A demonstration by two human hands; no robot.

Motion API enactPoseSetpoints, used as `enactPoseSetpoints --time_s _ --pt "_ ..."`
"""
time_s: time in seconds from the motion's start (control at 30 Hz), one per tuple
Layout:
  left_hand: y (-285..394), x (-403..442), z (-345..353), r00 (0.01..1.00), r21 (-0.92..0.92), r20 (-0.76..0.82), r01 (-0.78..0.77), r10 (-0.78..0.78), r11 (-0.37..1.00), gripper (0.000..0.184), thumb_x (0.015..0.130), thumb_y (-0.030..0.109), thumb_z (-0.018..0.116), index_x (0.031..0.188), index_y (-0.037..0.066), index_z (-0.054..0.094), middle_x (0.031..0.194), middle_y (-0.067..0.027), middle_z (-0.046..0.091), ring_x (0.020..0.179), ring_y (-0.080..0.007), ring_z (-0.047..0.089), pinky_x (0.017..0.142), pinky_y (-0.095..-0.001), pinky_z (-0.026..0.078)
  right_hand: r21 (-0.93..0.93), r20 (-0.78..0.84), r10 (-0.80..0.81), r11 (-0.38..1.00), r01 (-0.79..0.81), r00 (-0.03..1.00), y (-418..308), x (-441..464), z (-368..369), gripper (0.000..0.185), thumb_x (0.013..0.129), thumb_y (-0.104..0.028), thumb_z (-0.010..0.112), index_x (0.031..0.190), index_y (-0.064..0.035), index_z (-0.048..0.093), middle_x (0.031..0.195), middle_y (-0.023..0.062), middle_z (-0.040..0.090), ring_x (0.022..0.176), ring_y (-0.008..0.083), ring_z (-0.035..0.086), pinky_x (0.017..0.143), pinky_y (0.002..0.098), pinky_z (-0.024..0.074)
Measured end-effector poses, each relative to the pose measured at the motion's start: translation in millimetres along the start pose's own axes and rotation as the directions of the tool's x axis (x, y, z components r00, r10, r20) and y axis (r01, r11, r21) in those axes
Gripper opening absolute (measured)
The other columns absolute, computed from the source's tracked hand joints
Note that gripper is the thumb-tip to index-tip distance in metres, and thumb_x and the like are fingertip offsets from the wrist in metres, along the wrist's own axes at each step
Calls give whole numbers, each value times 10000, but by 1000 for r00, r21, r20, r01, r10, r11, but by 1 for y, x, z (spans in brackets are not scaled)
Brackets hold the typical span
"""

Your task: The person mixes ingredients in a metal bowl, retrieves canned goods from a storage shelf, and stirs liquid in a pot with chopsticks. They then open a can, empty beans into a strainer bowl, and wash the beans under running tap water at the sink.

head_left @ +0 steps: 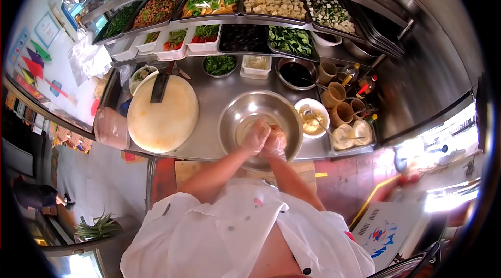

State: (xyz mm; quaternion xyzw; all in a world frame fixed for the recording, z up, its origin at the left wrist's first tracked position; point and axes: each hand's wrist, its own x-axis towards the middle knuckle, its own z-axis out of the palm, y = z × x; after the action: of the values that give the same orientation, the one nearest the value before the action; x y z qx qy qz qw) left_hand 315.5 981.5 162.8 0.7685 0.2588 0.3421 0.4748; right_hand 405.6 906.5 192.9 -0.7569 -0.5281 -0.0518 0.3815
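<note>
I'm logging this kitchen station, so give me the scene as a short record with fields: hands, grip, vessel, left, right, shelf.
Hands: left hand and right hand together, within the mixing bowl's outline
Grip: cannot tell; the hands hide what lies between them
Vessel: steel mixing bowl on the counter
Left: round cutting board, cleaver lying on it
Right: white bowl with a spoon in it
Shelf: pale cubes in a tray, among others
</note>
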Motion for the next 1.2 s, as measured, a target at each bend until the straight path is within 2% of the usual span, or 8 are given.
enactPoseSetpoints --time_s 0.2,0.43,0.53,0.63,0.87,1.0,1.17,1.2 --pt "-5 -3 4 971 190 229 -108 63 976 679 1057 372 535 1587 33 281 1661 -299 143 1540 -451 186 1242 -438 222 110 -187 38 994 -17 982 19 -14 17 256 827 -303 740 963 -92 696 872 113 702 782 304 692 695 406 544" --pt "46 -29 -13 937 87 350 -41 8 995 678 1073 318 505 1612 32 208 1677 -280 88 1564 -423 101 1256 -439 164 50 -186 121 992 -114 975 24 -18 13 270 860 -321 719 971 -76 695 878 129 706 760 312 692 668 390 536" --pt "48 -63 -15 914 21 375 -173 153 985 654 1065 239 523 1605 24 225 1664 -264 163 1550 -403 165 1246 -462 187 120 -90 495 867 -484 864 40 13 -17 222 872 -198 681 1016 -28 687 902 169 699 805 351 678 723 410 532" --pt "63 -60 -41 939 66 310 -181 153 981 676 1014 204 601 1579 15 280 1613 -262 282 1505 -406 274 1234 -474 225 -67 -455 134 981 -184 880 66 42 -39 219 929 -222 609 879 -23 686 836 207 669 758 414 641 691 502 504" --pt "102 12 -75 967 421 41 -244 251 874 598 880 180 752 1382 19 469 1414 -231 502 1244 -382 545 1028 -469 470 110 -184 262 963 -245 947 18 61 -40 218 902 -194 665 840 5 731 952 204 700 916 387 666 834 477 518" --pt "28 29 -74 885 100 160 426 -437 899 479 851 179 769 1246 27 544 1198 -173 615 1046 -272 633 832 -407 547 5 69 358 933 -359 931 2 37 -19 462 877 -308 752 1274 -93 659 1181 204 692 1121 348 655 947 456 501" --pt "-30 16 -89 718 -15 -36 695 -695 719 365 833 207 774 1120 45 616 954 -89 680 915 -201 659 764 -385 550 131 642 523 645 -753 560 -3 36 -58 656 912 -327 734 1477 -91 499 1167 110 700 1040 213 663 911 379 520" --pt "-36 13 -99 802 329 -40 574 -597 750 392 821 223 782 1125 43 611 974 -103 685 935 -243 668 791 -400 549 170 697 506 572 -802 508 3 35 -61 635 919 -324 726 1462 -73 511 1139 90 700 1007 194 661 895 361 522"
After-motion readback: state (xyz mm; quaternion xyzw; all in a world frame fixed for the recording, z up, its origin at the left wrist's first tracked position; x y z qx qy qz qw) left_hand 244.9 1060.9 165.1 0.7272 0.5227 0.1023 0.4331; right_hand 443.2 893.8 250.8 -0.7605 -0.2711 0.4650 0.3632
